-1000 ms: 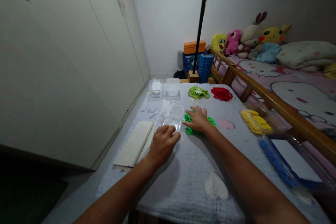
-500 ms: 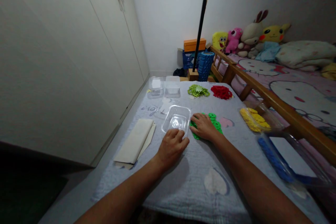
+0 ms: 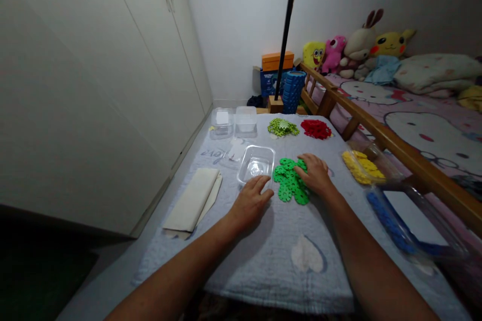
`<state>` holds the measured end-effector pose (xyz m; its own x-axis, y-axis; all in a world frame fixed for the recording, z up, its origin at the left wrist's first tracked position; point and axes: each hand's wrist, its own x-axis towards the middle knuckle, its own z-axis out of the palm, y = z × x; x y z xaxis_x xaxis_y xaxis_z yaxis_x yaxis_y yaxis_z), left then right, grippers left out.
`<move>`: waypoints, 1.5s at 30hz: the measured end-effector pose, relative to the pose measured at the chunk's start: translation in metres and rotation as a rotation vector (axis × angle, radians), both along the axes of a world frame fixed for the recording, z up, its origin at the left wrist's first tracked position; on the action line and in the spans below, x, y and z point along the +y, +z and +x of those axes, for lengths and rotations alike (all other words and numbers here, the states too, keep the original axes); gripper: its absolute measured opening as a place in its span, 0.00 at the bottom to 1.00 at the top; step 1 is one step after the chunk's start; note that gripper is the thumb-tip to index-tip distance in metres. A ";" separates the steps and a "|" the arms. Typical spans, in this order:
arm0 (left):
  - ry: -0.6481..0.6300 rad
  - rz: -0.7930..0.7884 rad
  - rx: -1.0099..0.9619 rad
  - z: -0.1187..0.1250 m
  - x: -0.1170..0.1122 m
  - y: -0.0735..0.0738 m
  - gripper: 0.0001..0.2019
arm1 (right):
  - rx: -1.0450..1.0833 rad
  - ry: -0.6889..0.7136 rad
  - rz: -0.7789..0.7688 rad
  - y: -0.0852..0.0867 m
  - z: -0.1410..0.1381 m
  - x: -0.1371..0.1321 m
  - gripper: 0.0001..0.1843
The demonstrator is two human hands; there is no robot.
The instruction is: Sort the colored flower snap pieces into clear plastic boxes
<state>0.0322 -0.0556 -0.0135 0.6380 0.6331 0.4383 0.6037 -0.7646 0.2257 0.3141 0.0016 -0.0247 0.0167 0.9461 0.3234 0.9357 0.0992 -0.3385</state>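
A pile of flat green notched plastic discs (image 3: 289, 181) lies on the light blue cloth. My right hand (image 3: 315, 171) is at the pile's right side, thumb and fingers apart, touching its edge. Left of the pile stands a clear plastic box (image 3: 257, 161) with nothing in it. My left hand (image 3: 251, 199) rests at the near edge of that box, its fingers stretched out and apart, holding nothing. Whether its fingertips touch the rim I cannot tell.
Light green pieces (image 3: 283, 127) and red pieces (image 3: 316, 129) lie in heaps at the back. Clear boxes hold yellow pieces (image 3: 362, 166) and blue pieces (image 3: 391, 225) on the right. A folded beige sheet (image 3: 194, 200) lies left; two clear containers (image 3: 246, 123) stand behind.
My right hand has slid from the top of the green pile to its right side, uncovering the discs. My left hand's fingers have opened out from a curled pose at the box rim.
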 end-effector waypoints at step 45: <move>0.607 -0.410 -0.406 -0.039 0.068 0.023 0.14 | 0.194 0.135 0.072 -0.019 0.010 0.003 0.10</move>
